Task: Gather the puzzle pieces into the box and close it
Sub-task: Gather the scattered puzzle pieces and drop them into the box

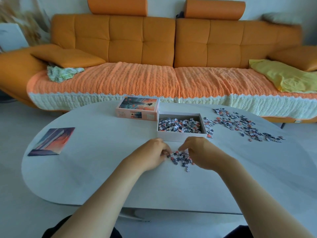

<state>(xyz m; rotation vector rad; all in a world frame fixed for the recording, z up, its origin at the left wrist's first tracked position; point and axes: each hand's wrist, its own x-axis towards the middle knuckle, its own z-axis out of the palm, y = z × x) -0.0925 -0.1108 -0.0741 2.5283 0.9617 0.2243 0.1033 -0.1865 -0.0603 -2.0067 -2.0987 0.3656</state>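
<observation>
Forearms converge mid-worktop [103,169]: left hand [151,155] and right hand [199,152] cup a small pile [181,158] of puzzle pieces from either side, fingers curled onto it. Open box [181,137], part-filled, sits just beyond the pile, straight ahead. Bigger scatter [240,124] lies right of the box, nearer the right hand. Lid [137,107] rests left of the box.

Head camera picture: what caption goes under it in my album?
Left hand and right hand gather a small heap of puzzle pieces on the white table near the open, part-filled box.
</observation>
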